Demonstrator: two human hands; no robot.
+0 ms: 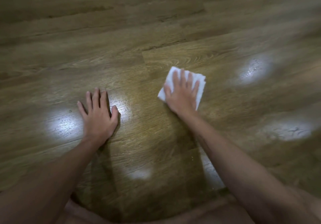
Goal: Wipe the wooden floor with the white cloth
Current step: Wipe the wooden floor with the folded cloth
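A folded white cloth (199, 91) lies flat on the wooden floor (156, 24), right of centre. My right hand (182, 93) presses down on top of it with fingers spread, covering most of its middle. My left hand (98, 114) rests palm down on the bare boards at centre left, fingers apart, holding nothing. Both forearms reach in from the bottom of the frame.
Brown wood-grain planks fill the whole view. Bright glare patches from lights sit beside my left hand (64, 124), at the right (253, 69) and lower right (286, 130). My knees show at the bottom edge (156, 215).
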